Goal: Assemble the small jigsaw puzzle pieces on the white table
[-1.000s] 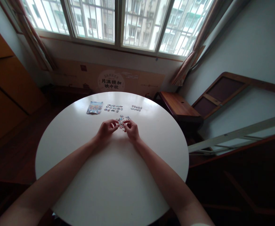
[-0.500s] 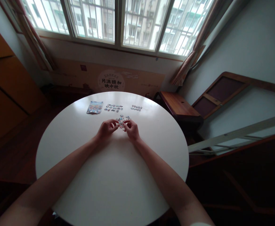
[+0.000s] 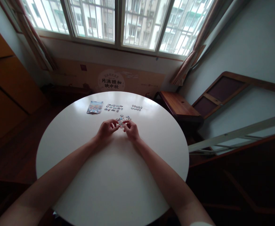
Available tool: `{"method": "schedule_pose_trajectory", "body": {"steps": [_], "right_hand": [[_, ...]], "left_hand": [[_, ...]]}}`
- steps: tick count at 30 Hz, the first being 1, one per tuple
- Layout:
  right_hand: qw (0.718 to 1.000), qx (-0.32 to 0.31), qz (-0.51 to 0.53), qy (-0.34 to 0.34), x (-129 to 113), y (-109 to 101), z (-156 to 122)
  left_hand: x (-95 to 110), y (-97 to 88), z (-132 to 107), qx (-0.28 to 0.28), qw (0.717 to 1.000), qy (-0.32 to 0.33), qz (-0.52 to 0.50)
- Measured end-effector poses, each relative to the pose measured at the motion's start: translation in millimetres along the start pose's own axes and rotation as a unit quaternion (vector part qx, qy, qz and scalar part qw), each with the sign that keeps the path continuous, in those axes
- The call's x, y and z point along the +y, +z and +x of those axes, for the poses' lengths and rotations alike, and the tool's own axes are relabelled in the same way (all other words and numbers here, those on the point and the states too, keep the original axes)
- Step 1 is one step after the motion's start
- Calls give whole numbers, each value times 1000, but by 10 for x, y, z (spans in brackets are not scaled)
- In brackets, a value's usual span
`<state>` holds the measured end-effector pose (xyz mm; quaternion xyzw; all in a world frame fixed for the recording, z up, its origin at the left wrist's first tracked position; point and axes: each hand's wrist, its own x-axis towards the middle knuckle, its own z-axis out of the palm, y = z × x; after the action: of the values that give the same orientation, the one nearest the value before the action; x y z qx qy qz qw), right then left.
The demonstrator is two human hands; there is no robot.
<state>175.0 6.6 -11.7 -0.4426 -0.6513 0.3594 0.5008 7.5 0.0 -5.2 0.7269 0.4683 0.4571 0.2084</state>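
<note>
A loose heap of small jigsaw puzzle pieces [image 3: 121,119] lies near the middle of the white round table [image 3: 104,182]. At the heap's left edge is my left hand [image 3: 107,128], thumb and forefinger pinched on what looks like a puzzle piece. From the other side my right hand [image 3: 132,129] reaches in, its fingertips also pinched on a puzzle piece and covering part of the heap. The pieces in the fingers are too small to see in detail. Beyond the hands, several puzzle pieces [image 3: 114,107] lie in rows, and a smaller group [image 3: 137,108] is set out to their right.
A colourful printed packet or picture sheet [image 3: 95,107] lies at the table's back left. Behind the table are a printed banner [image 3: 137,77] and barred windows. A wooden bench [image 3: 177,105] stands off the table's right side, with an orange cabinet [image 3: 8,84] at far left.
Almost nothing differs. Both hands stay at the heap, with only a slight shift of the fingers and nearby pieces.
</note>
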Motion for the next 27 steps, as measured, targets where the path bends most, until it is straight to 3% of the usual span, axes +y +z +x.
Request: {"method": "schedule_pose_trajectory", "body": {"steps": [27], "right_hand": [[999,-23,-34,-5,-30,-1,-23]], "left_hand": [[2,5,-6,-21,999,34,-4]]}}
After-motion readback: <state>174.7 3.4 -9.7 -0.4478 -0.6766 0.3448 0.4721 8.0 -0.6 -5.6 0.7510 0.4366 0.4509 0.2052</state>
